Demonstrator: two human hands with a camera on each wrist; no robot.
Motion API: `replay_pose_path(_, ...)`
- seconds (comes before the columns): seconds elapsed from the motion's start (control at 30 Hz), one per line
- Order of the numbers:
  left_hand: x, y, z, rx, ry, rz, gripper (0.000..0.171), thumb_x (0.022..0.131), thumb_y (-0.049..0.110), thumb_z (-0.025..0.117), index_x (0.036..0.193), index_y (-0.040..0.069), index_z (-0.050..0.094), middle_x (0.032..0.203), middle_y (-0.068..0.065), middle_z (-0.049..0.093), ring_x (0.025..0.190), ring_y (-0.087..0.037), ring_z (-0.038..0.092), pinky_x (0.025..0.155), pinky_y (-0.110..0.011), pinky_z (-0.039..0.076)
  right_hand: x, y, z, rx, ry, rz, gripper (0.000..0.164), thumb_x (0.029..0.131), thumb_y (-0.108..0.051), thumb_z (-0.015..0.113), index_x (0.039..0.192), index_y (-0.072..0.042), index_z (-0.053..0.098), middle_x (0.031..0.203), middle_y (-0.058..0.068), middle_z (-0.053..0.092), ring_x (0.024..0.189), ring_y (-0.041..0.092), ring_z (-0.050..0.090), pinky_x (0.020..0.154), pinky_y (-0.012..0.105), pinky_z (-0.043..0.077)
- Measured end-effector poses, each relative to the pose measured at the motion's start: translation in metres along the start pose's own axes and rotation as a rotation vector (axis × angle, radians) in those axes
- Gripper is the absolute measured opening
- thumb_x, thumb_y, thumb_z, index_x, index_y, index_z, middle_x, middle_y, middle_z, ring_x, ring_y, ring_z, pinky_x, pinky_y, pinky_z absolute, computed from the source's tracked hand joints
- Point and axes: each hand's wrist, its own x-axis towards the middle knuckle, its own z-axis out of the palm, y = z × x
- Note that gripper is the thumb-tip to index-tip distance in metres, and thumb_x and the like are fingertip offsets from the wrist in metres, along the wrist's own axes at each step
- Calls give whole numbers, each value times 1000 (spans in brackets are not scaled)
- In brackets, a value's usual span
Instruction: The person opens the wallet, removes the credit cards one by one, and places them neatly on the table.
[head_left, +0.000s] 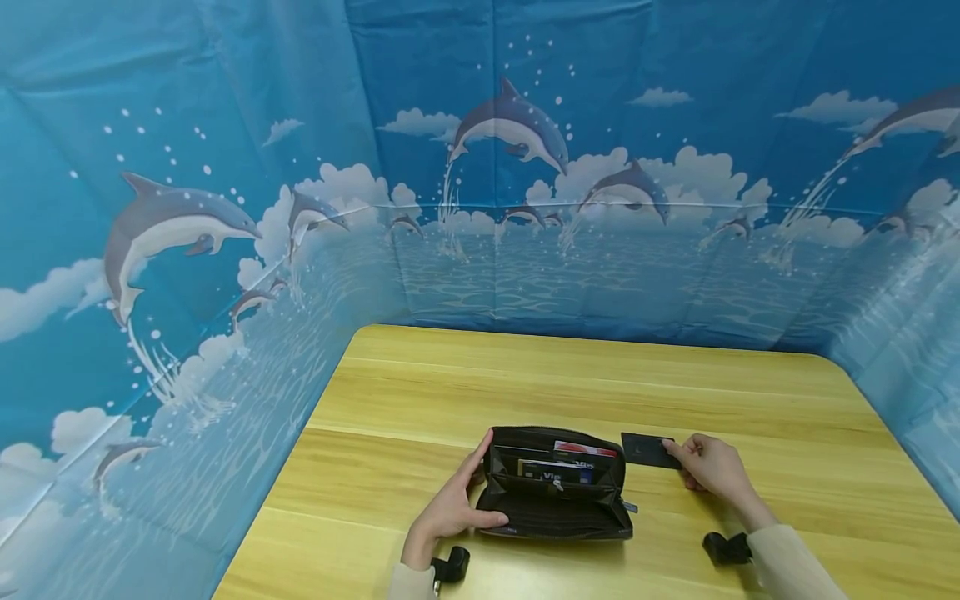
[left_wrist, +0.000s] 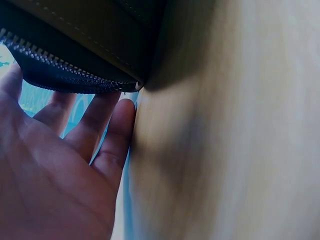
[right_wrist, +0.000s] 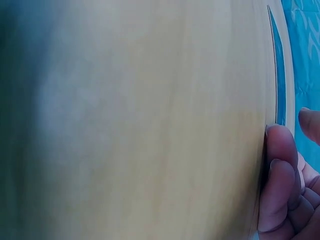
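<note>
My left hand (head_left: 453, 502) grips the left side of a dark brown zip wallet (head_left: 517, 533), with thumb at the front corner and fingers behind. The wallet gapes wide on the table; a red-and-white card (head_left: 585, 449) and a dark card (head_left: 536, 469) show in its slots. The toothed zip edge (left_wrist: 60, 65) crosses above the left palm in the left wrist view. To the right of the wallet a black card (head_left: 643, 450) lies flat. My right hand (head_left: 716, 468) is over that card's right end, fingers bent at its edge; in the right wrist view the thumb stands apart above.
The wood-grain table (head_left: 390, 400) extends around the wallet to rounded far corners. A blue dolphin-print curtain (head_left: 510, 275) hangs behind it and at both sides. Black wrist cameras (head_left: 452, 565) are strapped near both sleeves.
</note>
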Motion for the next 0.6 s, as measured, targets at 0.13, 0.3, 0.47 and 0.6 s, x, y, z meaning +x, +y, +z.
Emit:
replay_pose_path(0.13, -1, 14, -2, -3, -19, -23, 109, 76, 11, 81, 154, 16, 6, 156, -10, 7, 138, -28, 18, 107, -55, 19, 0, 0, 0, -1, 1, 1, 47, 93, -49, 56, 77, -4, 55, 54, 1, 56, 45, 15, 52, 45, 28, 43)
replay_pose_path(0.3, 0, -7, 2, -2, 16, -5, 111, 74, 14, 83, 154, 26, 7, 156, -5, 9, 137, -27, 22, 106, -53, 22, -2, -2, -1, 22, 13, 3, 47, 93, -49, 56, 79, -4, 55, 56, 2, 57, 48, 17, 54, 45, 27, 43)
replay_pose_path(0.47, 0, -23, 3, 27, 33, 7, 112, 74, 22, 84, 154, 31, 6, 156, -1, 10, 137, -26, 22, 106, -51, 23, -6, -13, -2, -31, 139, -114, 42, 94, -46, 56, 76, -7, 55, 57, 0, 51, 47, 17, 47, 46, 28, 36)
replay_pose_path(0.6, 1, -22, 2, 17, 31, 14, 111, 74, 22, 83, 154, 30, 6, 156, -2, 12, 136, -26, 25, 106, -48, 27, -8, -38, -4, -47, 260, -251, 32, 93, -38, 61, 75, -12, 55, 59, -2, 51, 48, 15, 43, 46, 32, 34)
